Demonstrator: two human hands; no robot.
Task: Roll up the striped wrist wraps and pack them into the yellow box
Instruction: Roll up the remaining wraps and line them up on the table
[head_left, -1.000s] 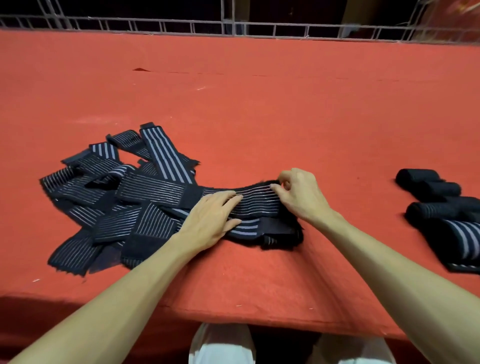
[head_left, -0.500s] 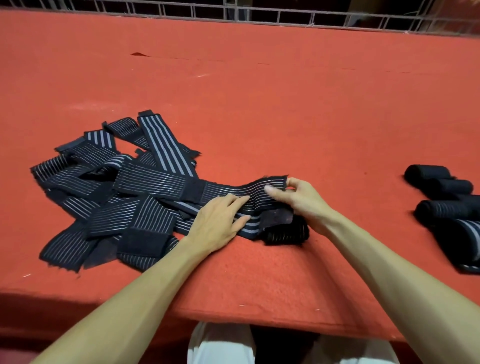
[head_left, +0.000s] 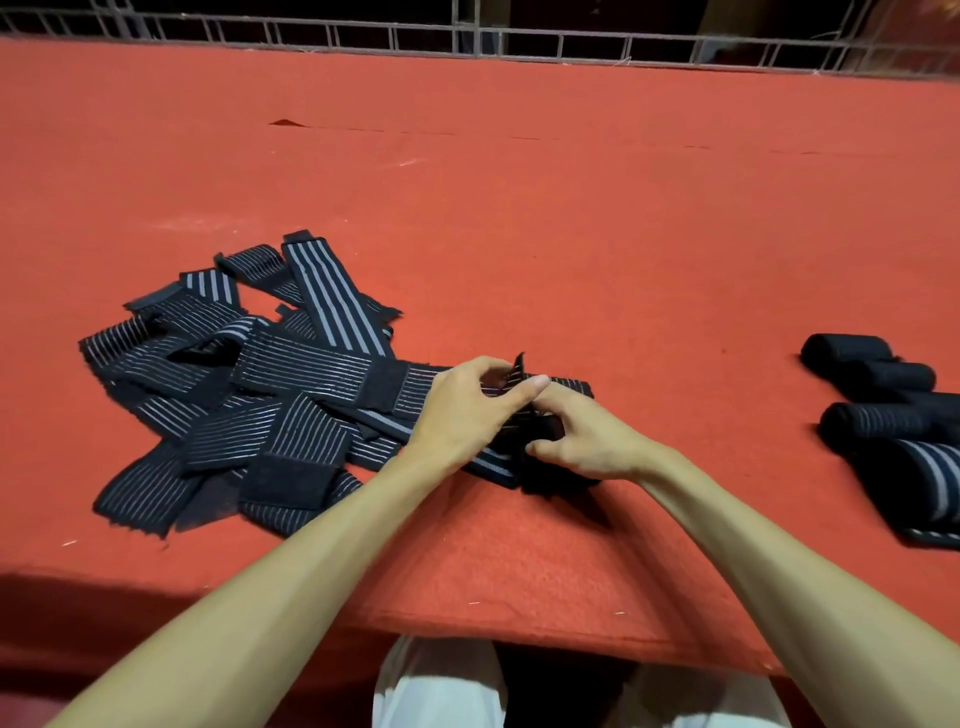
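Two hands, left hand (head_left: 467, 410) and right hand (head_left: 589, 441), pinch one striped wrap's (head_left: 420, 384) curled end beside the pile (head_left: 218, 431) (too tangled to count) on the red table (head_left: 571, 234), four rolled wraps (head_left: 872, 421) well right.

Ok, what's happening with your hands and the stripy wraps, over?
Left hand and right hand both grip one wrist wrap. Not yet rolled up. Yellow box not in view.
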